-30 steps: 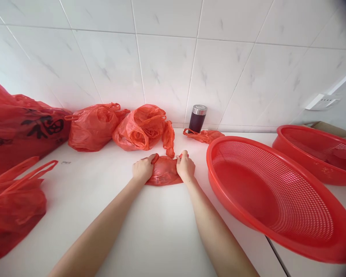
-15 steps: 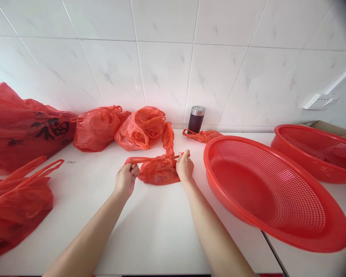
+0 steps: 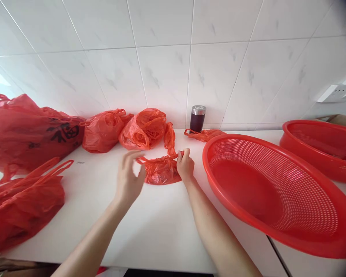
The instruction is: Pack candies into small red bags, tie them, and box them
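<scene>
A small red plastic bag (image 3: 160, 172) lies on the white counter (image 3: 161, 227) in front of me, its handles twisted into a strip across the top. My right hand (image 3: 185, 166) is closed on the right end of that strip. My left hand (image 3: 128, 179) hovers just left of the bag, lifted off the counter, fingers spread and holding nothing, a little blurred.
A large red perforated basin (image 3: 273, 192) sits to the right, a second one (image 3: 323, 148) behind it. Several filled red bags (image 3: 144, 129) line the tiled wall and left side (image 3: 23, 200). A dark flask (image 3: 197, 118) stands by the wall.
My left hand let go of the bag's left handle, which sprang back toward the bag, and rose with fingers apart. My right hand kept its grip. The view shifted slightly.
</scene>
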`<state>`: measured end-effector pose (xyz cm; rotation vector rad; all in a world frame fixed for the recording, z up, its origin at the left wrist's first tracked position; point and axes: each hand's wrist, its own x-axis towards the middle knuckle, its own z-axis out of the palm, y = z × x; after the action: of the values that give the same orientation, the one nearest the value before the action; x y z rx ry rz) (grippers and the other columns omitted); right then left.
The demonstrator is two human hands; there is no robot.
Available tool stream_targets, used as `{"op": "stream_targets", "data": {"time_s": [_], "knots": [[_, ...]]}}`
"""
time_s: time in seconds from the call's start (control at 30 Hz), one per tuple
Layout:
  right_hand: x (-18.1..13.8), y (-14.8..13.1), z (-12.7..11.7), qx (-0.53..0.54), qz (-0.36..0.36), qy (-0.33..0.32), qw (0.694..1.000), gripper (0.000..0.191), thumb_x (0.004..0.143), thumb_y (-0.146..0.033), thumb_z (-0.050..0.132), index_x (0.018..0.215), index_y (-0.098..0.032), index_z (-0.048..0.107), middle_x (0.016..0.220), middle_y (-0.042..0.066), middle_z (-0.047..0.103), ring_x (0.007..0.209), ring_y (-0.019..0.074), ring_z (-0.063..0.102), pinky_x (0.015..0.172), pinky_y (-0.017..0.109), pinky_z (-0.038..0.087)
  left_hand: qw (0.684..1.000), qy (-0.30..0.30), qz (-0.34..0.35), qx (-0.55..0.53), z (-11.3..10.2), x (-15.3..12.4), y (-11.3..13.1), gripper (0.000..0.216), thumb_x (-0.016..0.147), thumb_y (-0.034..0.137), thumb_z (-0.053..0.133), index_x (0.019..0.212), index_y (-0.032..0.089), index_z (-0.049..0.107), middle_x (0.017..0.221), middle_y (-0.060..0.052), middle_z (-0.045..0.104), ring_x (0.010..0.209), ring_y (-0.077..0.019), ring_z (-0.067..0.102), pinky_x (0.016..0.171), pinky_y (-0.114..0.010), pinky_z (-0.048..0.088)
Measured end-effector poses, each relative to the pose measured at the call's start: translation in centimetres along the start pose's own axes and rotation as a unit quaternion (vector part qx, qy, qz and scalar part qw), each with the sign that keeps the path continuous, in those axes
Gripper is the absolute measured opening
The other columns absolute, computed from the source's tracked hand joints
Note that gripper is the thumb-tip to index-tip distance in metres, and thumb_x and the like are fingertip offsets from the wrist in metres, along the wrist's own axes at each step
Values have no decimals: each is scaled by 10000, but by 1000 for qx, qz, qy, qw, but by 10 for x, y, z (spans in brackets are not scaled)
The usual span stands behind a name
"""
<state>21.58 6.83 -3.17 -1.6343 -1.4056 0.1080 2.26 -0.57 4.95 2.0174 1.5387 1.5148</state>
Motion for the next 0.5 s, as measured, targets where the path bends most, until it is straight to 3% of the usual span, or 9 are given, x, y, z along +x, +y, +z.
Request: {"op": "stream_targets", "data": {"time_s": [0.07, 0.13, 0.23, 0.37, 0.5], "knots": [[-2, -1, -2, 27, -3, 21, 999, 213, 975, -395, 294, 951, -209, 395, 710, 20, 644, 599, 186, 618, 496, 238, 288, 976, -135, 106, 133, 20, 10, 9, 351, 839, 173, 523, 1174, 263, 578, 1314, -56, 537, 1238, -240, 454, 1058, -400, 323], [-3, -1, -5, 53, -3, 46, 998, 231, 973, -414, 284, 955, -209, 391, 751, 38, 658, 630, 191, 632, 507, 240, 309, 938, -254, 102, 213, 39, 23, 10, 355, 830, 179, 517, 1169, 242, 600, 1278, -75, 588, 1198, -269, 496, 1034, -420, 338], [-4, -2, -8, 91, 0, 74, 993, 250, 970, -428, 293, 999, -200, 393, 799, 62, 675, 664, 190, 649, 534, 243, 346, 907, -333, 70, 246, 40, 44, 6, 257, 809, 236, 531, 1030, 236, 662, 1013, -61, 704, 962, -262, 619, 873, -385, 434], [-4, -1, -8, 140, 2, 66, 988, 271, 962, -417, 335, 1110, -198, 396, 679, 6, 664, 611, 181, 641, 565, 242, 373, 901, -352, 29, 252, -15, 51, 1, 220, 812, 390, 528, 919, 248, 657, 873, -22, 704, 797, -222, 623, 672, -304, 434], [-3, 3, -7, 168, 17, 46, 985, 286, 926, -349, 382, 1160, -185, 397, 655, 12, 665, 624, 200, 635, 594, 259, 372, 901, -345, -104, 241, -94, 29, -18, 320, 784, 501, 538, 883, 215, 641, 809, -17, 668, 729, -203, 589, 632, -285, 407]]}}
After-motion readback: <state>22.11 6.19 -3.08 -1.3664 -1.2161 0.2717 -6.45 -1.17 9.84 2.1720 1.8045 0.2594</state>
